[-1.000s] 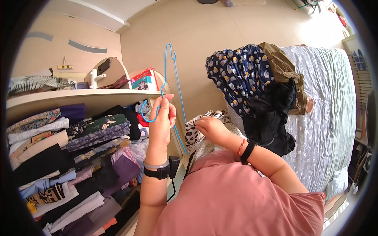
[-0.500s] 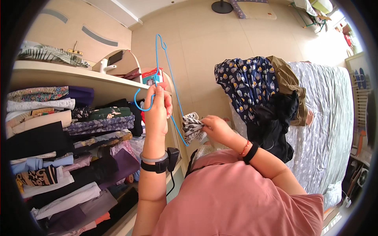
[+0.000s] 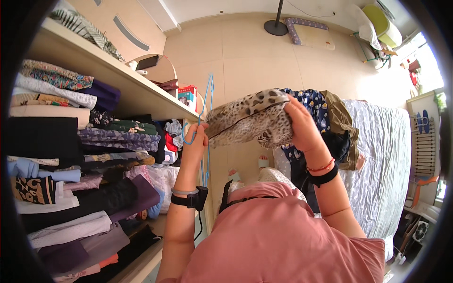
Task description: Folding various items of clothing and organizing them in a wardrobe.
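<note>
Left hand (image 3: 196, 141) closed round thin blue wire hanger (image 3: 206, 123), 9 o'clock of garment. Right hand (image 3: 302, 125) gripping leopard-print fabric garment (image 3: 247, 118), raised mid-frame. Wardrobe shelf (image 3: 108, 78) at 9 o'clock.

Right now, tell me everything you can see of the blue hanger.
The blue hanger is thin and looks like plastic-coated wire. It stands roughly upright with its hook low by the left hand, which grips it. Its long sides rise to a point against the beige floor. The leopard-print cloth, held by the right hand, meets it on one side.
</note>
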`<state>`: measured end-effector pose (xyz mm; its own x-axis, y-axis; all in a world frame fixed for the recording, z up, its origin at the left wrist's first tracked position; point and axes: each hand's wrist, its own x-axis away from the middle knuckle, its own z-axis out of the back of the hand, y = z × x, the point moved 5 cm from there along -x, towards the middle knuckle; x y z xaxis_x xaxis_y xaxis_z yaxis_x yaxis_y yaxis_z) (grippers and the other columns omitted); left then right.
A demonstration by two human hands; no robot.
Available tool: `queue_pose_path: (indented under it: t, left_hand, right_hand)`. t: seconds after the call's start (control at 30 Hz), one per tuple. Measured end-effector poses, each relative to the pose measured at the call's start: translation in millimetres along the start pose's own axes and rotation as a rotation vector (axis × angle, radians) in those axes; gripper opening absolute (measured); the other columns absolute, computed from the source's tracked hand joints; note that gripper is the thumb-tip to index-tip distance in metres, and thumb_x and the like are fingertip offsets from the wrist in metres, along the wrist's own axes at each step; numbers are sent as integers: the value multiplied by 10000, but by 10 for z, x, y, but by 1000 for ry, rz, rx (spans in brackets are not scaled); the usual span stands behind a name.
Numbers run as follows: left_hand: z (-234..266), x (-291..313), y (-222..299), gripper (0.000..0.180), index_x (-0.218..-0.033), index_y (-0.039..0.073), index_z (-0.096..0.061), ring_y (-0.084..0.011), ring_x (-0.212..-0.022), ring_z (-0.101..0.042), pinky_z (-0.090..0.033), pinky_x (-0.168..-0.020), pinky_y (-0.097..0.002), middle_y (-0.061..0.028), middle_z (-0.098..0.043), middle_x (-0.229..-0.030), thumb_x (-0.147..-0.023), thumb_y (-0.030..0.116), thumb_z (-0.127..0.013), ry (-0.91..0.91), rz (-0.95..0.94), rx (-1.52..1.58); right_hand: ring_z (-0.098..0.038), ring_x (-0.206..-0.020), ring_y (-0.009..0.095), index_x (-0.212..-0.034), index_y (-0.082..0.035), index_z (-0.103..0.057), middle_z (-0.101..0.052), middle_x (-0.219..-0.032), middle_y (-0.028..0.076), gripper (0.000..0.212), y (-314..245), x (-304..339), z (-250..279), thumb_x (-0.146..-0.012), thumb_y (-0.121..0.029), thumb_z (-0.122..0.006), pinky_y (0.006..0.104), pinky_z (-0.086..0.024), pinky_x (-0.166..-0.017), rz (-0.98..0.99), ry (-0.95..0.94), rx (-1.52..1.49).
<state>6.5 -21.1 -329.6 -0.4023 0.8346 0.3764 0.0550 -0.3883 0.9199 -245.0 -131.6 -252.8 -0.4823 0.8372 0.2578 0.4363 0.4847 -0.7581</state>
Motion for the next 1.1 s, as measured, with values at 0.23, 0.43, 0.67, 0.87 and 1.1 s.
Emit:
queue_pose_path:
  t: [0.23, 0.43, 0.67, 0.87, 1.1]
  left_hand:
    - [265, -127, -728, 274, -1033, 46, -572, -65, -560, -427, -325, -526, -235, 13, -496, -613, -967, 289, -465, 35, 97, -13]
    - [-125, -186, -934, 335, -1034, 64, -579, -60, -518, -425, -325, -493, -223, 6, -501, -580, -945, 379, -508, -127, 133, -127]
    - [-1007, -293, -631, 326, -1058, 78, -589, -55, -471, -427, -345, -436, -197, 2, -528, -603, -958, 371, -489, -386, 236, -37]
    - [-2135, -508, -795, 291, -1171, 44, -520, -72, -588, -503, -425, -547, -218, -27, -588, -754, -933, 212, -509, -582, 273, -82]
    - [-3448, -730, -1061, 590, -1397, -18, -286, -129, -764, -558, -459, -727, -280, -81, -604, -889, -852, 57, -499, -678, 300, -140]
  right_hand:
    - [-611, -974, 183, -1233, -9, -515, -624, -1098, 92, 334, -432, 95, 29, -977, -188, -396, 311, -507, -837, 111, 34, 14]
    - [-582, -1071, 269, -1305, 27, -424, -566, -1218, 186, 412, -539, 396, 667, -1009, -237, -310, 376, -484, -926, 108, 159, -61]
    - [-546, -1121, 336, -1364, 30, -335, -435, -1338, 271, 482, -653, 1050, 1177, -1022, -296, -241, 407, -486, -942, 304, 182, -280]
    - [-584, -1066, 345, -1369, 71, -277, -319, -1410, 280, 505, -709, 1678, 1685, -1015, -290, -288, 427, -519, -920, 550, 577, -439]
    - [-594, -1007, 227, -1429, 35, -168, -377, -1429, 140, 604, -757, 2175, 1962, -964, -200, -474, 354, -506, -880, 674, 411, -514]
